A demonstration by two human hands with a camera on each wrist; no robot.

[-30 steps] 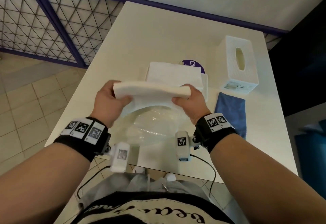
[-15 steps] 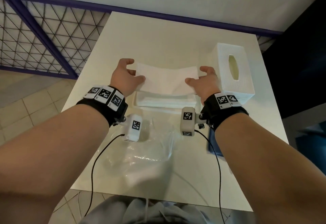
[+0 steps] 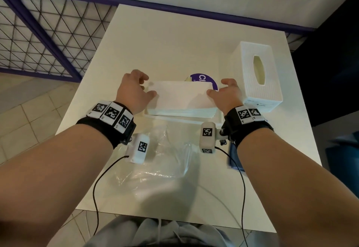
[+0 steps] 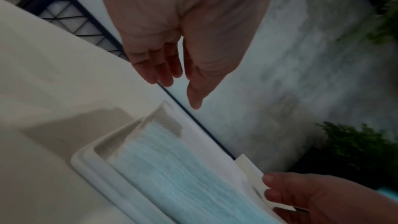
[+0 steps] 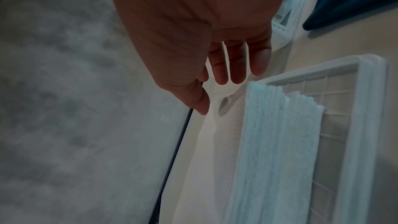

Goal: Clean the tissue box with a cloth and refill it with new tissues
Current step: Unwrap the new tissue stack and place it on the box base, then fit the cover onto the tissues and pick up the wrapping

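Note:
A stack of white tissues [image 3: 180, 99] lies in the shallow white base tray [image 3: 219, 117] of the tissue box, mid-table. My left hand [image 3: 147, 86] is at the stack's left end and my right hand [image 3: 217, 87] at its right end. Both have relaxed fingers that grip nothing, with the thumbs near the top sheet's edges. The left wrist view shows my left hand [image 4: 181, 91] loose over the tissues [image 4: 172, 168]. The right wrist view shows my right hand [image 5: 219, 91] hanging beside the tissues [image 5: 275, 142] in the gridded tray [image 5: 355, 125]. The white ribbed box cover [image 3: 256, 75] stands upright to the right.
A crumpled clear plastic wrapper [image 3: 159, 157] lies on the table between my forearms. A blue cloth [image 3: 233, 161] lies under my right wrist, mostly hidden. A purple round label [image 3: 204, 80] shows behind the stack. A mesh railing [image 3: 48, 38] runs along the left, beyond the table edge.
A second ago both hands held the tissue stack in the air. They lowered it onto the base tray, and both hands have now let go and drawn slightly apart.

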